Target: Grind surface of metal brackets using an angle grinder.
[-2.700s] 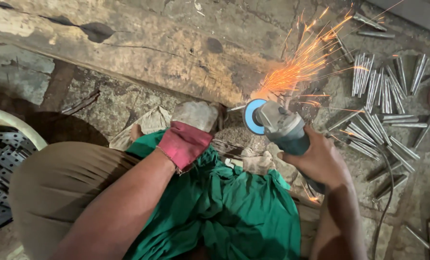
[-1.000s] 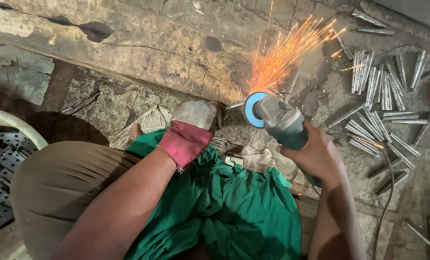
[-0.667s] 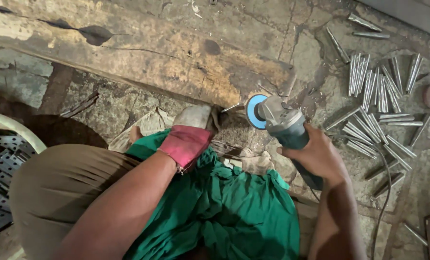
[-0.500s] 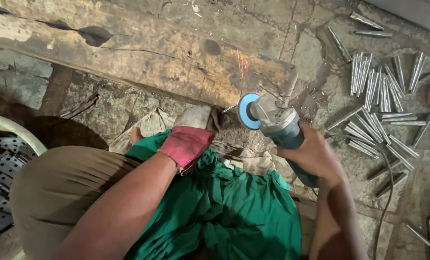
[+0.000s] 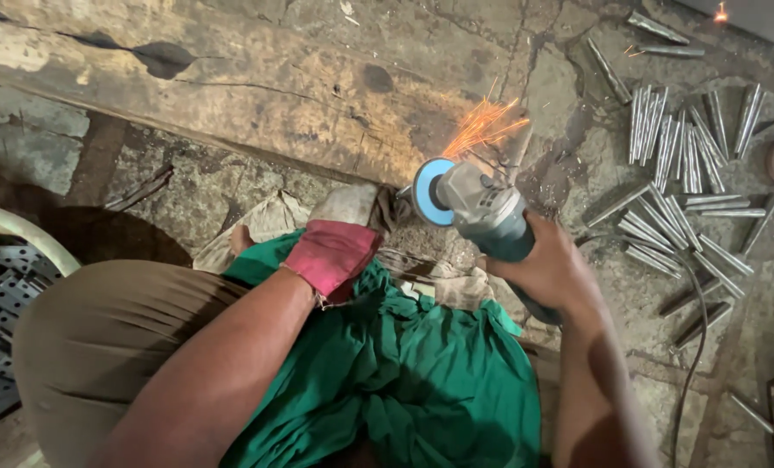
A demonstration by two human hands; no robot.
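While sparks [image 5: 484,128] are spraying toward 12 o'clock, the right hand [image 5: 550,267] is gripping the angle grinder [image 5: 482,217] wrapped around its body. Its long axis is running from 4 o'clock to 10 o'clock, the blue disc [image 5: 430,191] leading toward 10. The left hand [image 5: 330,256], wearing a red glove, is pressing down closed on something I cannot make out, just at 8 o'clock of the disc. Metal rods [image 5: 686,165] are lying on the floor at 3 o'clock.

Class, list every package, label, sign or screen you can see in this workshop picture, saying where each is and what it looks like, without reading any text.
None in view: no package, label, sign or screen shows, only bare tools, metal pieces, cloth and stone.
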